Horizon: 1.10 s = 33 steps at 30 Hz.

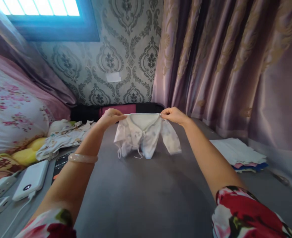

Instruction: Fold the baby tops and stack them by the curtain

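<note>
Shirt (149, 137) well apart from cloth stack (237, 150)

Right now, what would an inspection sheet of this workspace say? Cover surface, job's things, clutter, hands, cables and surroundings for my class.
Surface: gray covering, smooth-looking in front.
Job's things: small patterned garment, spread between the hands; cloth stack at right.
Clutter: white power bank, power strip and partly hidden phone, all at left.
Hands: left hand and right hand each pinch one upper end of the garment.
Cables: white cable plugged into the power bank.
Surroundings: patterned wallpaper, bright window, mauve curtains.
</note>
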Tool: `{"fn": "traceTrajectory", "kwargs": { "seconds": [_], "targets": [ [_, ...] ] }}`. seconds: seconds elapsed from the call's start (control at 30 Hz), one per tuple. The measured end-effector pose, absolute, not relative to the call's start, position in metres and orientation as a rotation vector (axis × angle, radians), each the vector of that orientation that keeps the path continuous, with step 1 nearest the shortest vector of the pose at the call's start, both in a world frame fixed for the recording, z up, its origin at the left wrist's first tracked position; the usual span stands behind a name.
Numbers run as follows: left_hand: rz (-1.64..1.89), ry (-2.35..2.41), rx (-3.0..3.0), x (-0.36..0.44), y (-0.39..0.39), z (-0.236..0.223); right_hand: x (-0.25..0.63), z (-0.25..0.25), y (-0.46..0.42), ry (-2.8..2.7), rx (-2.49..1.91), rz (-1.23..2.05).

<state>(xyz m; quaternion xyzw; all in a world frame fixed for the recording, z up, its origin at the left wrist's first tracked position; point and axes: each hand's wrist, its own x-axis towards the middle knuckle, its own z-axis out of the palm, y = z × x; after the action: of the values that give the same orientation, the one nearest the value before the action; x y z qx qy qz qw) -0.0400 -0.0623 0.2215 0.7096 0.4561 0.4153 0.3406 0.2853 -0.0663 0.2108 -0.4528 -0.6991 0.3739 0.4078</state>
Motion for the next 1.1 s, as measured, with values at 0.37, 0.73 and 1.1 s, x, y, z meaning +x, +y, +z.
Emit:
{"fn": "traceTrajectory", "kwargs": {
  "seconds": [0.37,0.73,1.1],
  "targets": [
    [0.975,1.005,1.745,-0.041,-0.066,0.223,0.287,0.220,-0.070,-1.891,-0.982,1.130],
    [0.985,0.978,1.681,-0.041,-0.067,0.218,0.285,0.220,-0.077,-1.866,-1.048,1.039],
    [1.019,1.052,1.713,-0.041,-0.064,0.211,0.283,0.218,-0.077,-1.844,-1.114,0.974]
  ]
}}
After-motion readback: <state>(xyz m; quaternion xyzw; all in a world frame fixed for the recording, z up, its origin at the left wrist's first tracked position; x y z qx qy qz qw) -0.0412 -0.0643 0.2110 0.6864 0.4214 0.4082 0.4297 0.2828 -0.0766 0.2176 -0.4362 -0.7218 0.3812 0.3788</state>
